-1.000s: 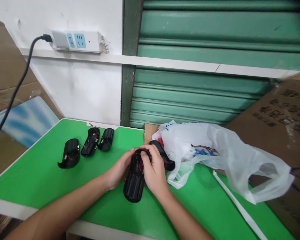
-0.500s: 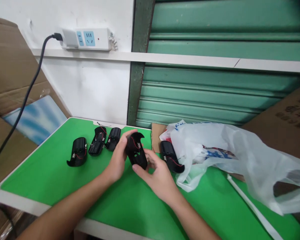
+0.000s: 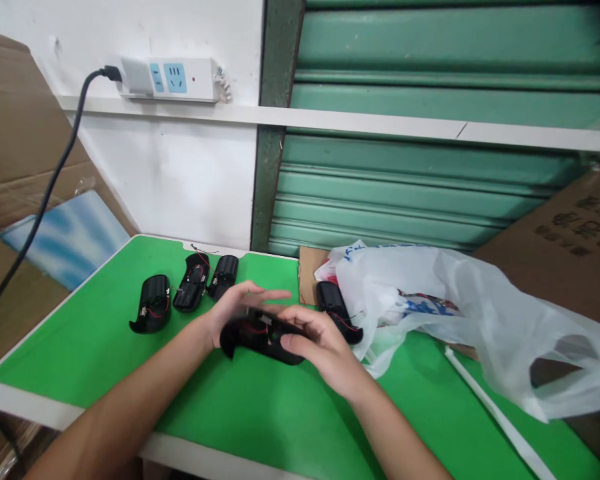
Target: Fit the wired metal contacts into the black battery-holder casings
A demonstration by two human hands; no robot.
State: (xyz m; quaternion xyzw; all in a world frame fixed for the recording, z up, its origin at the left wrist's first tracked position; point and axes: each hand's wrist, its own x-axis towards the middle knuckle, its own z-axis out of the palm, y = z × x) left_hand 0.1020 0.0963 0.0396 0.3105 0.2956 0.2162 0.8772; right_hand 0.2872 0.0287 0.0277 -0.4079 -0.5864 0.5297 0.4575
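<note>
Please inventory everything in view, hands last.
Tabletop: one, green, foreground
Held casing: one, black, above tabletop
Loose casings: four, black, on tabletop
Wires: several, red, on casings
Plastic bag: one, whitish, right
Long strip: one, white, right
Cardboard: several, brown, both sides
Panel: one, blue-white, left
Cable: black, left, count unclear
Socket strip: one, white, upper left
Wall: one, white, behind
Shutter: one, green, behind
Rail: one, white, across shutter
Post: one, dark, beside shutter
Left hand: one, at held casing
Right hand: one, gripping held casing
</note>
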